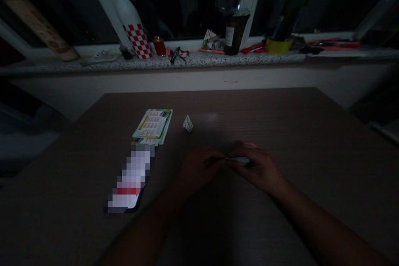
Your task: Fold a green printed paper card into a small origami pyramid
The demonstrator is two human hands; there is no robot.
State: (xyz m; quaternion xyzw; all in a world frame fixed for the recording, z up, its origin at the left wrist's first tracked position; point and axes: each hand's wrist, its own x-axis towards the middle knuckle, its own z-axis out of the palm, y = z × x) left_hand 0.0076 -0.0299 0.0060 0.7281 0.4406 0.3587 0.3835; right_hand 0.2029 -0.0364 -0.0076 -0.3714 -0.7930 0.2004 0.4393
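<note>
Above the middle of the table, a small pale piece of folded paper (241, 160) is held in my right hand (262, 168), between thumb and fingers. My left hand (199, 168) meets it from the other side, its thumb and fingertip pinched at the paper's left edge. Much of the paper is hidden by my fingers, and the light is dim. Beyond my left hand stands a small pointed folded-paper piece (188, 124) with printed markings. To its left lies a stack of printed calendar cards (152, 124).
A phone (132, 178) with a blurred-out bright screen lies left of my left hand on the wooden table (296, 133). On the windowsill (199, 59) stand a checkered bottle (137, 35), a dark cup (234, 35), a green bottle (291, 10) and small clutter.
</note>
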